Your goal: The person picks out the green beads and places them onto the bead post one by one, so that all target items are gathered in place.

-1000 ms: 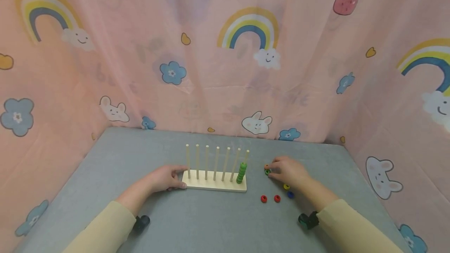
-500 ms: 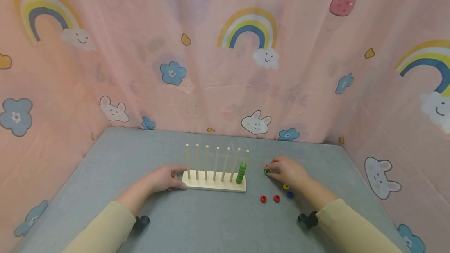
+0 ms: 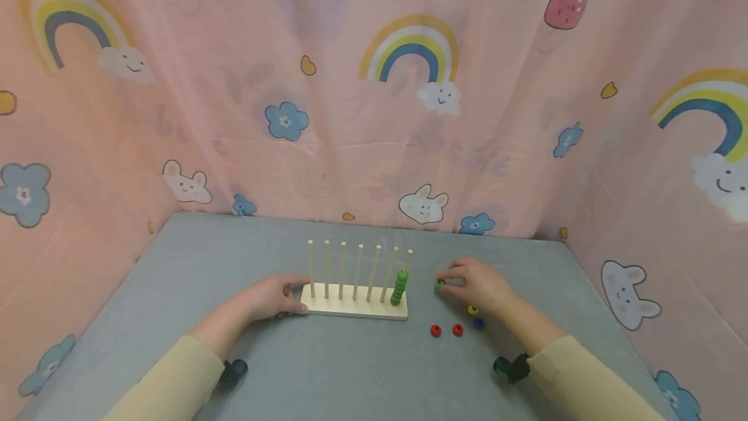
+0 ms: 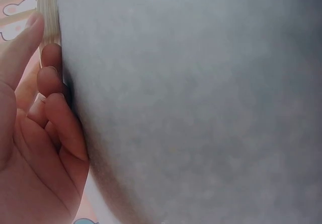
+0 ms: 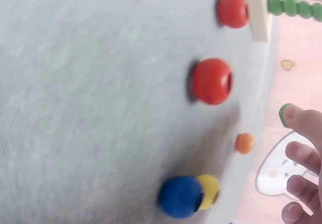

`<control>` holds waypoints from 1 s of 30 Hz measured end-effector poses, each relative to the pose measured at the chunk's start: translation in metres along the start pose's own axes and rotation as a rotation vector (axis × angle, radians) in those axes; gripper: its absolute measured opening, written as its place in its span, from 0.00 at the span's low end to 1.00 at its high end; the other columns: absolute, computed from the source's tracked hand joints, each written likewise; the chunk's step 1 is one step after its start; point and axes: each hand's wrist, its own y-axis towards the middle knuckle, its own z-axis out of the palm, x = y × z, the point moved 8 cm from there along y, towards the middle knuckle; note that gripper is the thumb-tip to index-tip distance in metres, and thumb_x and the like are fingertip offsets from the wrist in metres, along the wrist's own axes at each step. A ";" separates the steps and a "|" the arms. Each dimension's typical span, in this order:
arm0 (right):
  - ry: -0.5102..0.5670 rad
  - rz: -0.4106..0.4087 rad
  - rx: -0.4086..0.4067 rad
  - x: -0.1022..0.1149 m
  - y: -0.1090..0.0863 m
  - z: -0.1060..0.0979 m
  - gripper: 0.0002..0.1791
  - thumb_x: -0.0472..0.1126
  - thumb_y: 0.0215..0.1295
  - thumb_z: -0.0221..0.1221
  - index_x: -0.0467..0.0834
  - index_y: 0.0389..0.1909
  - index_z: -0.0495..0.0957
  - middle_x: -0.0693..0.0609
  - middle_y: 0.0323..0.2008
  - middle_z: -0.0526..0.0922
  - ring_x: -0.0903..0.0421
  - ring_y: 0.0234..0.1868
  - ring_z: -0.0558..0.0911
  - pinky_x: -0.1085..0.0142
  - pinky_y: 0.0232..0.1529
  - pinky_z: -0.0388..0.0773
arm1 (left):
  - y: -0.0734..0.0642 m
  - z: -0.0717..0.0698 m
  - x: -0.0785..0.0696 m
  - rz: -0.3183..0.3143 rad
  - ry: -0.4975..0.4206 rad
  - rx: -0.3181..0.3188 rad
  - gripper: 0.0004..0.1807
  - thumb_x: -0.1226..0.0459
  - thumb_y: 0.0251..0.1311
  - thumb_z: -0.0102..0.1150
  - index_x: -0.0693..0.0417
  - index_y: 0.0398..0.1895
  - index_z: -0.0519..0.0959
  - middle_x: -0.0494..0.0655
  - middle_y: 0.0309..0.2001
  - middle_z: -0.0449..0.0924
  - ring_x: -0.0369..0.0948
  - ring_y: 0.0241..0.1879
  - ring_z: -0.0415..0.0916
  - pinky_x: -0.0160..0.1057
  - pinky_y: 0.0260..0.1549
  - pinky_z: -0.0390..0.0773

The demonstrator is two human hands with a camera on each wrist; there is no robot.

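Note:
A wooden peg rack (image 3: 350,308) stands on the grey table, with a stack of green beads (image 3: 400,288) on its rightmost peg and the other pegs bare. My left hand (image 3: 271,296) holds the left end of the rack's base between thumb and fingers. To the right of the rack, my right hand (image 3: 479,284) pinches a green bead (image 3: 440,284) between thumb and forefinger. The right wrist view shows that bead off the table, mostly covered by the thumb. An orange bead (image 5: 244,143) lies below this hand, hidden from the head view.
Two red beads (image 3: 436,331) lie in front of the right hand. A blue bead (image 3: 479,324) and a yellow bead (image 3: 473,310) sit close together beside the right wrist. A pink patterned curtain (image 3: 339,167) surrounds the table's back and sides.
My right hand has lifted slightly with the green bead, and the orange bead has gone out of sight behind the fingers in the head view. The left hand stays on the rack.

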 end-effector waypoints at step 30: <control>0.727 0.125 -0.286 0.057 -0.004 -0.064 0.17 0.51 0.65 0.66 0.48 0.51 0.85 0.51 0.46 0.81 0.50 0.42 0.75 0.62 0.39 0.77 | -0.003 0.000 -0.004 0.011 -0.001 -0.007 0.35 0.58 0.52 0.75 0.48 0.66 0.75 0.41 0.17 0.71 0.37 0.17 0.64 0.37 0.20 0.64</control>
